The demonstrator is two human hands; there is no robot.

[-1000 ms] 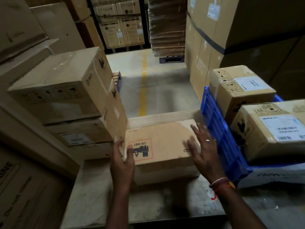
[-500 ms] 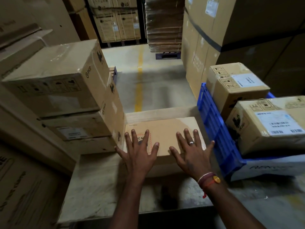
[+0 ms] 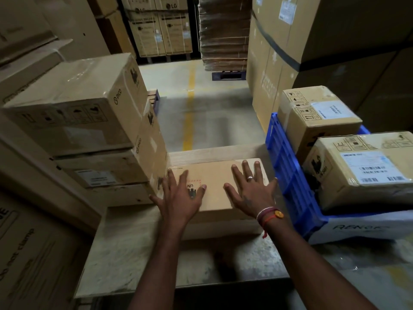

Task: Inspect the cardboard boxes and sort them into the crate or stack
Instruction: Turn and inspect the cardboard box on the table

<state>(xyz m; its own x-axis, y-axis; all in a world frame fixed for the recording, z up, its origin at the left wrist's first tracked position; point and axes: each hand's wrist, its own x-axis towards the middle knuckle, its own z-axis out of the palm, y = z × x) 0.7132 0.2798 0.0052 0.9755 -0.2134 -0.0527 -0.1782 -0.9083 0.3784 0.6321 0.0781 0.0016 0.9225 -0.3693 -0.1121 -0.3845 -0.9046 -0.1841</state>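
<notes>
A flat brown cardboard box (image 3: 218,186) with a red-dashed UN label lies on the table (image 3: 134,249) in front of me. My left hand (image 3: 181,195) rests flat on its left half, fingers spread over the label. My right hand (image 3: 251,191), wearing a ring and wrist threads, lies flat on its right half with fingers spread. To the left stands a stack of cardboard boxes (image 3: 85,121), its side touching the flat box. A blue crate (image 3: 290,175) on the right holds two taped boxes, the far one (image 3: 317,117) and the near one (image 3: 366,171).
Large cartons (image 3: 335,52) rise behind the crate and along the left wall. A concrete aisle with a yellow line (image 3: 190,108) runs ahead toward pallets of stacked cartons (image 3: 223,32). A big carton (image 3: 33,253) stands at lower left beside the table.
A second ago my hands gripped the box's left and right sides. They have moved on top of it and now lie flat with spread fingers. The box has not shifted.
</notes>
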